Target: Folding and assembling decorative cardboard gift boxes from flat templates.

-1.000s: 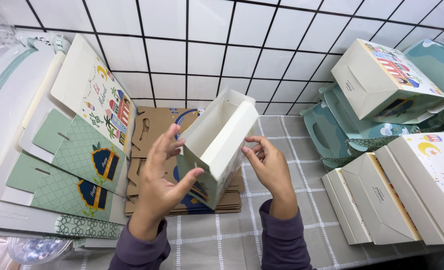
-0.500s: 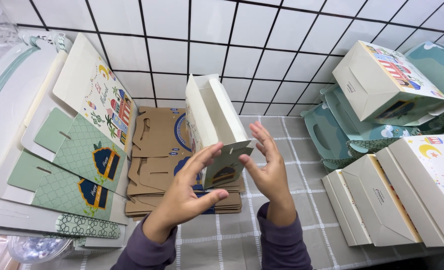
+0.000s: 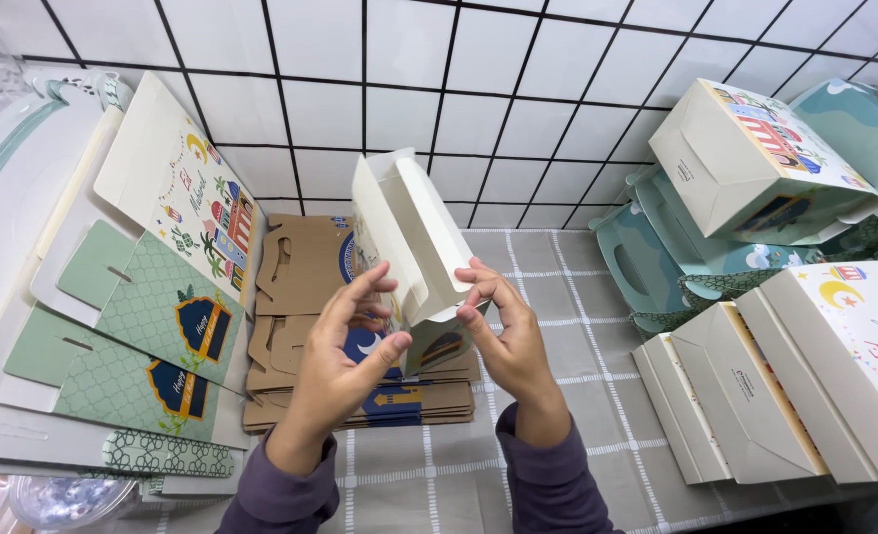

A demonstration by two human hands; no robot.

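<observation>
Both forearms wear long, dark purple sleeves of soft knit cloth, bunched in folds at the wrists. The left hand and the right hand are bare, without rings or gloves.

You hold cream matt cardboard box; brown kraft card stack rough; white wall tiles glossy; grey checked cloth woven.

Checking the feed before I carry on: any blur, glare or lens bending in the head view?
Head view: even, soft light, no glare; both hands and the cream folded cardboard box are sharp; black tile grid lines bow slightly toward the edges.
</observation>
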